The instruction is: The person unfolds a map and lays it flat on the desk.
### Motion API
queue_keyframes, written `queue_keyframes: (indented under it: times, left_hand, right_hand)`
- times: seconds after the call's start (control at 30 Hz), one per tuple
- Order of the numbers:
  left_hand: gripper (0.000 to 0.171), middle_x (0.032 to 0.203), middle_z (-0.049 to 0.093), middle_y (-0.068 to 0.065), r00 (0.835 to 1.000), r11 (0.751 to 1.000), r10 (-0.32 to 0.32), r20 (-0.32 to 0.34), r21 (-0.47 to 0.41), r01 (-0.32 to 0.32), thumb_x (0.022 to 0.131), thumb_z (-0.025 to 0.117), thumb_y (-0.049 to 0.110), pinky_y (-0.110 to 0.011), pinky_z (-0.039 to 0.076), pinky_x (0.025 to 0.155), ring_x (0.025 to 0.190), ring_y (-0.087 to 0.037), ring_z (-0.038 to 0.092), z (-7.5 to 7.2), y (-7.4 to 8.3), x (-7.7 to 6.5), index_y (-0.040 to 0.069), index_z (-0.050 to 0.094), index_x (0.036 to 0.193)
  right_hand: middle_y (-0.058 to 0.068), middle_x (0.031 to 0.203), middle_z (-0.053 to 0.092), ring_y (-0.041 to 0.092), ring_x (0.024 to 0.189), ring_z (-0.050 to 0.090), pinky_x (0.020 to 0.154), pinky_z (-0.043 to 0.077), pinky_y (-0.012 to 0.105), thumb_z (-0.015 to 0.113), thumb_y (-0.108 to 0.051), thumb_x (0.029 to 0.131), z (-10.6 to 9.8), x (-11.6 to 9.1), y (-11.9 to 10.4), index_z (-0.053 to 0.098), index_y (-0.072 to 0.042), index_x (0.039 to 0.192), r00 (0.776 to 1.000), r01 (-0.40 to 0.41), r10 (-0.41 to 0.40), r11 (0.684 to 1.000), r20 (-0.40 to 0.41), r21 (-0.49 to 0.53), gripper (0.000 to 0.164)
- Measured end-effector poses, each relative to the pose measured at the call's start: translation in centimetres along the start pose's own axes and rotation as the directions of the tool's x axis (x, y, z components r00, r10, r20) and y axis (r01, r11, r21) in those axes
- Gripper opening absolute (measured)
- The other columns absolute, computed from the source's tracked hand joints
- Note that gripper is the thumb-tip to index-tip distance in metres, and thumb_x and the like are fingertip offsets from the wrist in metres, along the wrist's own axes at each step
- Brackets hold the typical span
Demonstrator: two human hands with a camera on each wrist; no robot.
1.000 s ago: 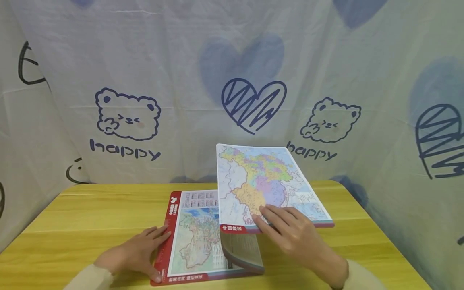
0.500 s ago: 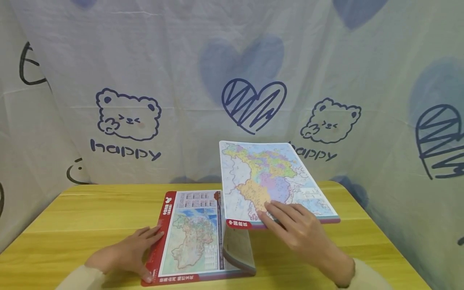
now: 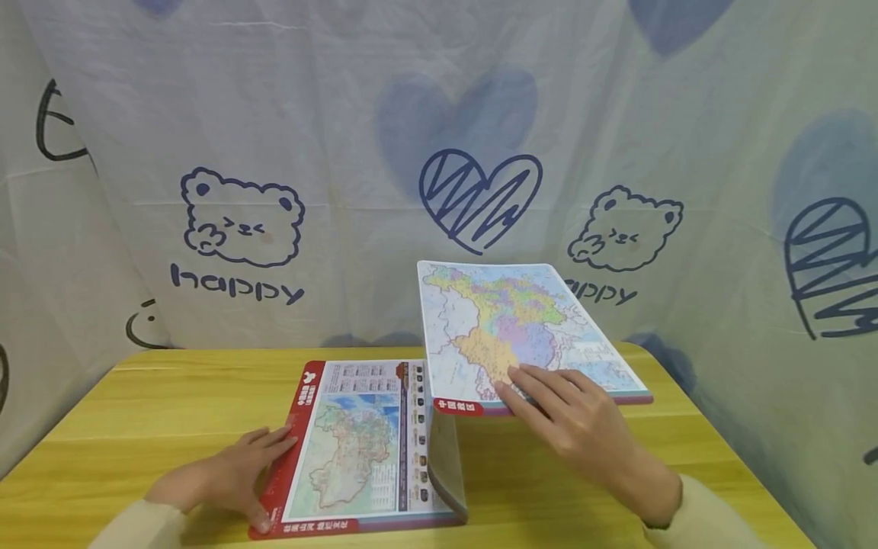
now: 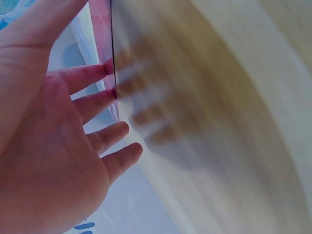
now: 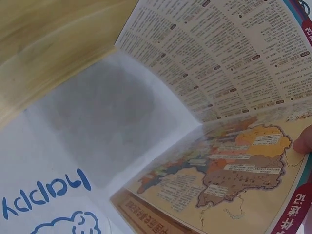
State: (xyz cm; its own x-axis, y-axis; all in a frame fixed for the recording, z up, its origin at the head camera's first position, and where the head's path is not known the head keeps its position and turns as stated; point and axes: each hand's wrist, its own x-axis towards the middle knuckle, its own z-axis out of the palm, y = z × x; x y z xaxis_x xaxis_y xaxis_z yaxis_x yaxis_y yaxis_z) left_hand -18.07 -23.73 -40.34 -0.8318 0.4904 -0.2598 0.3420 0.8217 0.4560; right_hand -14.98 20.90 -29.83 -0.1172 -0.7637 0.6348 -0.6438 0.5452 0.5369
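Note:
A folding map with a red border lies partly opened; its lower panel (image 3: 350, 442) rests on the table and shows a pale relief map. The brightly coloured upper panel (image 3: 494, 328) is raised and tilted, joined to it by a bent section (image 3: 447, 457). My left hand (image 3: 233, 469) rests at the red left edge, fingers spread and fairly straight; the left wrist view shows fingertips right at that edge. My right hand (image 3: 579, 427) pinches the upper panel's near edge, fingers on top, with a digit (image 5: 303, 141) against the printed underside (image 5: 243, 165).
A yellow wood-grain table (image 3: 171, 396) carries the map. Behind it and to both sides hangs a pale cloth (image 3: 357, 191) printed with hearts, bears and "happy".
My left hand and the lower panel have slid left. My right hand has raised the upper panel up and slightly right, widening the gap and baring more of the lower panel.

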Motion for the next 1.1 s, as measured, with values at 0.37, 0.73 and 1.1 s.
queue_keyframes:
  times: [0.37,0.73,1.1]
  left_hand:
    - [0.108,0.149,0.03,-0.025,0.998,0.998,-0.064,0.023,-0.002,0.064,0.059,0.089,0.041,-0.073,0.03,0.095,0.13,-0.056,0.019,-0.6,-0.6,-0.2,-0.002,0.039,0.144]
    - [0.112,0.148,0.03,-0.026,0.994,0.994,-0.105,0.01,-0.01,0.105,0.055,0.091,0.041,-0.074,0.03,0.094,0.128,-0.059,0.017,-1.1,-1.7,-0.9,-0.003,0.039,0.144]
    - [0.109,0.146,0.029,-0.028,0.989,0.988,-0.145,0.019,-0.046,0.146,0.057,0.091,0.036,-0.075,0.032,0.091,0.125,-0.061,0.016,-1.9,-3.3,-1.6,-0.003,0.037,0.144]
  right_hand:
    - [0.014,0.099,0.071,0.027,0.086,0.068,0.065,0.056,0.039,0.036,-0.01,0.106,-0.5,-0.1,1.2,0.072,0.0,0.106,0.998,-0.027,0.025,0.999,-0.054,-0.037,0.037]
    - [0.016,0.094,0.071,0.03,0.079,0.067,0.057,0.054,0.042,0.039,-0.004,0.104,-0.8,-0.4,2.0,0.073,0.001,0.099,0.986,-0.037,0.027,0.998,-0.167,-0.055,0.035]
    - [0.017,0.094,0.071,0.031,0.078,0.067,0.058,0.054,0.044,0.039,-0.006,0.104,-1.2,-1.2,2.6,0.073,0.002,0.101,0.986,-0.069,0.057,0.995,-0.156,-0.07,0.035]
